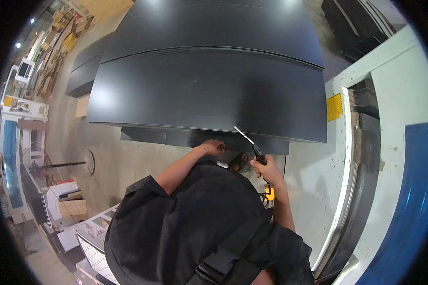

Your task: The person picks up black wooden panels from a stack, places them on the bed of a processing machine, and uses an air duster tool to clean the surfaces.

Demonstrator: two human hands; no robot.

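Note:
In my right hand [266, 168] is an air blow gun [258, 153] with a black body. Its long pale nozzle points up and left, the tip over the front edge of a dark grey panel [195, 90]. My fingers wrap round the handle. My left hand [213, 147] is just off that same front edge, bent at the wrist, with its fingers loosely apart and nothing visible in them. Whether it touches the edge I cannot tell. A second dark panel [214, 26] lies beyond the first, a narrow seam between them.
A white machine frame [399, 85] with a yellow label [334, 107] and a blue cover [404, 204] runs along the right. More dark boards [352, 28] are stacked at far right. On the left floor is a round-based stand [87, 162]; a white perforated cart [95, 256] is at lower left.

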